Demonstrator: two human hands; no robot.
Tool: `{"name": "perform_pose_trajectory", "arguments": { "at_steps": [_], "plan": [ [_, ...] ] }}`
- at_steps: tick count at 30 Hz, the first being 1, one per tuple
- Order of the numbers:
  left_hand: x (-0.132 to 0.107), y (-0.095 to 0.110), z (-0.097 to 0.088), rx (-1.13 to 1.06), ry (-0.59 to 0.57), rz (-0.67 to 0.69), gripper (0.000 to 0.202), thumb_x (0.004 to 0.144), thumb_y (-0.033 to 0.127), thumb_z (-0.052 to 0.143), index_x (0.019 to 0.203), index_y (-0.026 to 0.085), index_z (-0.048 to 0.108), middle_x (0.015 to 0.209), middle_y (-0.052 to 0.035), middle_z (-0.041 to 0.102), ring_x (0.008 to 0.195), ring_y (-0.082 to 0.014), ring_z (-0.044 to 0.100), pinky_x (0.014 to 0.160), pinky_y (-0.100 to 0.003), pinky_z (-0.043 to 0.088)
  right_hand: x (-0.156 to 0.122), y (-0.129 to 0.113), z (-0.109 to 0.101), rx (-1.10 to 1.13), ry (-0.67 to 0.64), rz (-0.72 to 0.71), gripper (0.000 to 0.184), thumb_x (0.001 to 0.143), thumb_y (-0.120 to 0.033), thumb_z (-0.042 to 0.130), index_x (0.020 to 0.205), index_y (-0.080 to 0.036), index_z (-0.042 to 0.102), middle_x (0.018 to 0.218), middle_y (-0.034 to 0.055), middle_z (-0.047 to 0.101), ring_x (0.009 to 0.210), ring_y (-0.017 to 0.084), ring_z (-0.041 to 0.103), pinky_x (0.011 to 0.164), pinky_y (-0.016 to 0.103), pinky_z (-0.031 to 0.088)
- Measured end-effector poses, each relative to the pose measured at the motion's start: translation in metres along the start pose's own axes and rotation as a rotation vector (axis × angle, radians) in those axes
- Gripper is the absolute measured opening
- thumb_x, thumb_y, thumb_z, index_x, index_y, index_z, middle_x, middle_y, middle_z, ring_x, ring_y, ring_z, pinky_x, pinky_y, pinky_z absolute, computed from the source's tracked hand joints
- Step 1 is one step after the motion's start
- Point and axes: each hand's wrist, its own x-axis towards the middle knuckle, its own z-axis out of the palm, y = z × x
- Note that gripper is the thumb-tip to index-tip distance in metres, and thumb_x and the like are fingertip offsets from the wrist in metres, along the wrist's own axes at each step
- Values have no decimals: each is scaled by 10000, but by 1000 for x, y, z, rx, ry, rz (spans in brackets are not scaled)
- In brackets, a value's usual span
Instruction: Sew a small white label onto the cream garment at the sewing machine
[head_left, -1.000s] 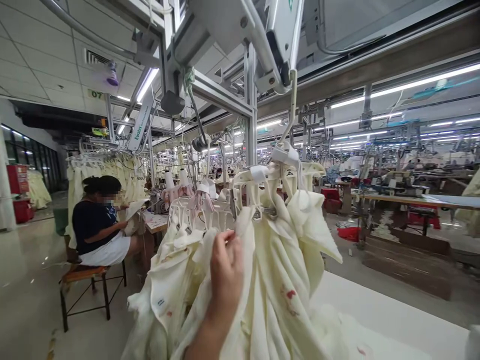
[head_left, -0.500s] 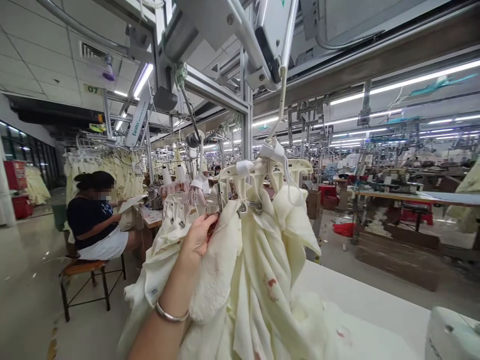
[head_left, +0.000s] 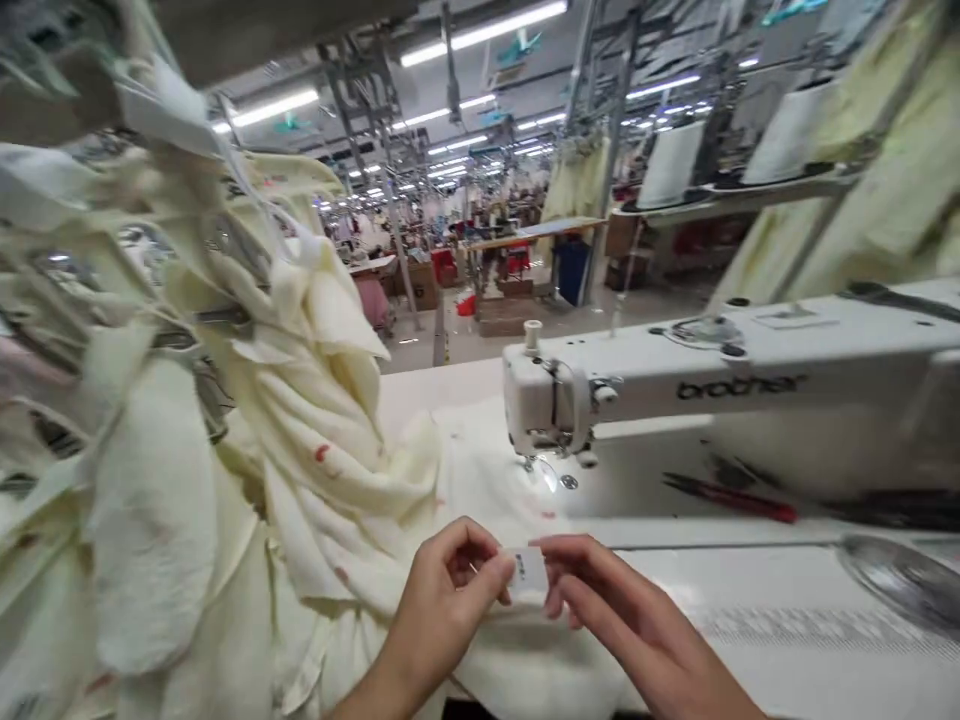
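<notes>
Your left hand (head_left: 442, 590) and right hand (head_left: 600, 590) pinch a small white label (head_left: 529, 572) between their fingertips, one on each side, just above the near edge of the tabletop (head_left: 787, 610). Under them lies cream fabric (head_left: 525, 660), running up into the bundle of cream garments (head_left: 247, 450) hanging at the table's left edge. Beyond the label, the white sewing machine (head_left: 720, 380) stands along the far edge, red-handled scissors (head_left: 731, 495) beneath its arm.

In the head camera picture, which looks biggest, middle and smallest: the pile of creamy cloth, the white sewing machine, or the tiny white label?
1. Cream hanging fabric bundle, though it is nearest the camera.
2. White sewing machine.
3. Small white label, pinched between the left hand and right hand.
</notes>
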Motion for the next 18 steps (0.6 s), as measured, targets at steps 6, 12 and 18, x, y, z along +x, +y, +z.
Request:
{"name": "perform_pose_trajectory", "arguments": {
  "at_steps": [6,12,18],
  "plan": [
    [16,-9,6,-36,-79,-63,402,734,522,681,806,144,564,688,-7,548,620,-110,531,566,-198,409,11,3,5,102,44,19,358,907,-507,504,759,-181,524,690,-12,498,668,131,491,625,230,385],
    [18,-5,2,-19,-94,-105,363,715,463,711,808,129,604,699,-25,580,648,-119,536,590,-207,413,9,3,7,12,60,45,350,903,-493,472,745,-183,517,675,-17,472,661,134,450,624,247,340],
    [19,-10,6,-39,-86,-134,358,716,466,708,754,131,585,624,-6,564,585,-107,527,576,-208,405,11,5,8,-33,59,41,358,915,-494,446,756,-185,528,701,-15,483,676,134,451,625,241,341]
  ]
}}
